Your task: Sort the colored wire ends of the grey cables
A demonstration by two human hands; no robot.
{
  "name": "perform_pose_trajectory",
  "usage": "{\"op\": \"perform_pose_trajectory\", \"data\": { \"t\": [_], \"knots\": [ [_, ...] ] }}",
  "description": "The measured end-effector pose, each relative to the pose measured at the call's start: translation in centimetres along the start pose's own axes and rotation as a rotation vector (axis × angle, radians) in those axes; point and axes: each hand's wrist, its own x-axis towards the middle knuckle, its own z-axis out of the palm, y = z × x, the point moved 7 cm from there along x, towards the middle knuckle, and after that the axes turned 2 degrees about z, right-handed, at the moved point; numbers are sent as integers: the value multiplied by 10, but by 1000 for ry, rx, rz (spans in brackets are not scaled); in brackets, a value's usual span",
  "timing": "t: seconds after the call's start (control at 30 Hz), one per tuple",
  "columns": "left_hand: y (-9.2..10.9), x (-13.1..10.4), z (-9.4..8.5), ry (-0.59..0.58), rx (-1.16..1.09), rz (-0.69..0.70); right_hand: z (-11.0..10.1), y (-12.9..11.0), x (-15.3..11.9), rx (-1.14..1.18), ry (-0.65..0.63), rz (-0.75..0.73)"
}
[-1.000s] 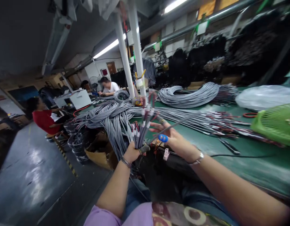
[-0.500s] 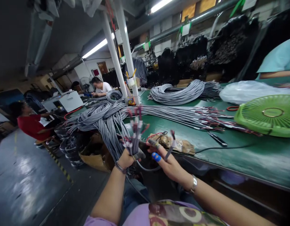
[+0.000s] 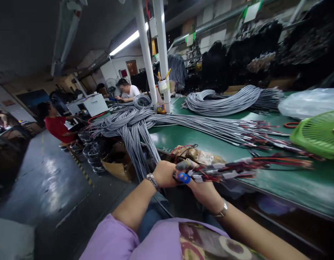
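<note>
My left hand (image 3: 166, 174) is closed round a bundle of grey cables (image 3: 218, 170) at the table's front edge. The stripped ends, with red and dark wires and white sleeves, point right and are blurred by motion. Right beside it, my right hand (image 3: 201, 187) grips the same bundle, its thumb wrapped in a blue cover (image 3: 184, 177). A grey finger cover shows where the hands meet; whose finger it is, I cannot tell. Long grey cables (image 3: 134, 151) hang over the edge to the left of my hands.
On the green table (image 3: 281, 184) lie a row of grey cables (image 3: 210, 129), a coiled bundle (image 3: 223, 103), a brown packet (image 3: 195, 155), a green fan (image 3: 318, 133) and a plastic bag (image 3: 310, 103). A cardboard box (image 3: 116, 162) stands below left. Two people sit farther back.
The bundle has tipped from upright to lying rightward. My right hand has come over to it from holding a single cable apart. The view has turned left.
</note>
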Motion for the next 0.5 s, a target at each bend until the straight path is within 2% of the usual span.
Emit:
{"op": "perform_pose_trajectory", "data": {
  "t": [0.1,0.2,0.27,0.33,0.4,0.5],
  "knots": [
    [24,-10,0,-39,47,47,-5,-15,-19,-22,-104,13],
    [28,-22,10,-39,-27,45,-3,-22,-24,6,-221,6],
    [17,-29,22,-50,-103,6,1,-15,-22,32,-262,22],
    [-4,-36,35,-42,-184,-91,6,0,-20,51,-268,62],
    [-26,-43,50,-62,-274,-193,12,20,-18,56,-247,103],
    [-50,-49,69,-105,-395,-268,20,48,-16,59,-189,155]
  ]
}}
